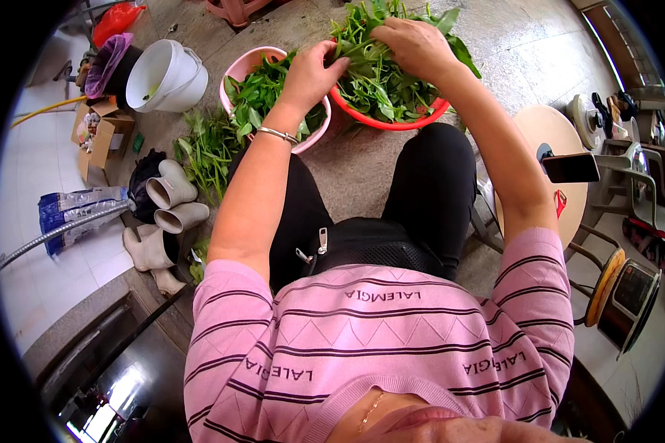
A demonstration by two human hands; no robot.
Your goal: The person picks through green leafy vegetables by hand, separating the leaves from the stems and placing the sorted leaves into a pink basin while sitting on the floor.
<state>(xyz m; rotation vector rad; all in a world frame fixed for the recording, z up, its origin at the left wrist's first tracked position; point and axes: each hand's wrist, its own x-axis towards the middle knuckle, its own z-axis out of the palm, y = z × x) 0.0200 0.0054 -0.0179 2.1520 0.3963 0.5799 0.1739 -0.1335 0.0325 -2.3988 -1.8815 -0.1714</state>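
In front of me a red plastic basket (pixel 390 125) is heaped with long-stemmed leafy greens (pixel 379 97). My right hand (pixel 417 49) is over the heap, its fingers closed around a green stem. Just left of it, my left hand (pixel 315 76) has thumb and forefinger at the other end of the same greens, pinching them; the fingertips are partly hidden by leaves. Below my left wrist, a pink plastic basin (pixel 326 126) holds picked leaves (pixel 255 102). More loose stems (pixel 208 149) lie on the floor left of the basin.
A white bucket (pixel 163 77), a bin with a purple liner (pixel 108 66), a cardboard box (pixel 108 138) and rubber boots (pixel 172 191) stand to my left. On my right are a round stool (pixel 532 133) with a phone (pixel 571 168) above it, chairs (pixel 637 177) and an appliance (pixel 629 304).
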